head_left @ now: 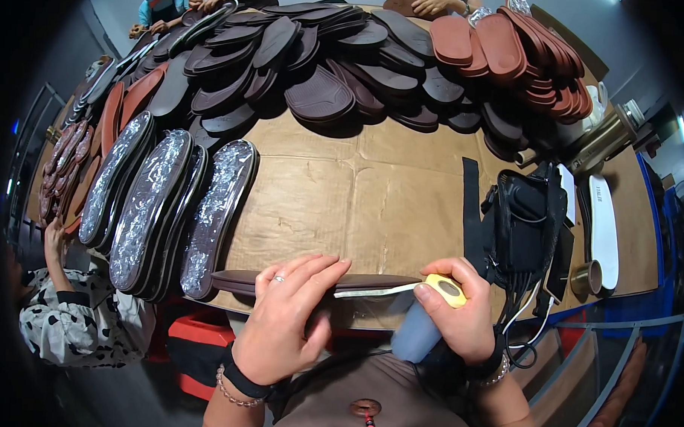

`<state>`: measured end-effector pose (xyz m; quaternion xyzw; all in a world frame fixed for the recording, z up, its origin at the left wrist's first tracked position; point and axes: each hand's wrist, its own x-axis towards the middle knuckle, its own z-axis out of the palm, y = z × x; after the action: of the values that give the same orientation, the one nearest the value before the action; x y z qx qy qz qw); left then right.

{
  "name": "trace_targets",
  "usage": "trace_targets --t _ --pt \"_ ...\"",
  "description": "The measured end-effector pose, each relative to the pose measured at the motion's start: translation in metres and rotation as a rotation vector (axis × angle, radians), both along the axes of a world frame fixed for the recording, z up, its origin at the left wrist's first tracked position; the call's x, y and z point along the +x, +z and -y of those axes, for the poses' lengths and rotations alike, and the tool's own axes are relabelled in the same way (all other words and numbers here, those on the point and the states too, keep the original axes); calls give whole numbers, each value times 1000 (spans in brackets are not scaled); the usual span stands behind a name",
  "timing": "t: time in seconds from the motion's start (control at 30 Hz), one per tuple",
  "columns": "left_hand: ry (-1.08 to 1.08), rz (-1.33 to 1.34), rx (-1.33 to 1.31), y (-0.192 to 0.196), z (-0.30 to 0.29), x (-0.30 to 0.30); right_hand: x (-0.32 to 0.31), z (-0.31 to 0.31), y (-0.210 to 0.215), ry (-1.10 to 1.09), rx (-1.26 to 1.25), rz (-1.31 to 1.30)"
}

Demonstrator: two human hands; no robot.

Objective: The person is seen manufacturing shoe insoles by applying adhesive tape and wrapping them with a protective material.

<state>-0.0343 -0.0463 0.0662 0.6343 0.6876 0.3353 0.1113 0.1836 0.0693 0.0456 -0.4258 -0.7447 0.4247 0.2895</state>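
A dark brown shoe sole lies sideways near the table's front edge, seen along its side. My left hand rests across it, fingers stretched out, thumb apart on the near side. In my right hand, at the sole's right end, is a yellow tool with a dark oval, gripped between thumb and fingers. A narrow pale strip runs from the tool along the sole's near side toward my left hand. Below the tool hangs a blue-grey piece; whether it joins the tool I cannot tell.
Glossy-wrapped soles stand at the left, dark soles heap behind, reddish-brown ones at the far right. Right: a black bag with cables, white sole, metal flask, small cup. Other people work left and far.
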Motion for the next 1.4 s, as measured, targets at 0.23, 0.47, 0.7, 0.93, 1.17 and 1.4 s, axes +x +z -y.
trace_targets --t 0.23,0.47,0.7,0.93,1.17,1.4 --pt "-16 34 47 -4 6 -10 -2 12 16 -3 10 -101" --pt "-2 83 183 -3 17 -8 -3 23 43 3 341 -22" --pt "18 97 204 -5 23 -6 -3 28 49 -28 406 -6" --pt "24 111 215 -3 24 -4 -1 32 49 -29 390 10" --pt "48 131 206 -4 24 -1 -2 28 41 -76 301 5" --pt "56 129 208 -4 23 0 -3 24 37 -69 244 -8"
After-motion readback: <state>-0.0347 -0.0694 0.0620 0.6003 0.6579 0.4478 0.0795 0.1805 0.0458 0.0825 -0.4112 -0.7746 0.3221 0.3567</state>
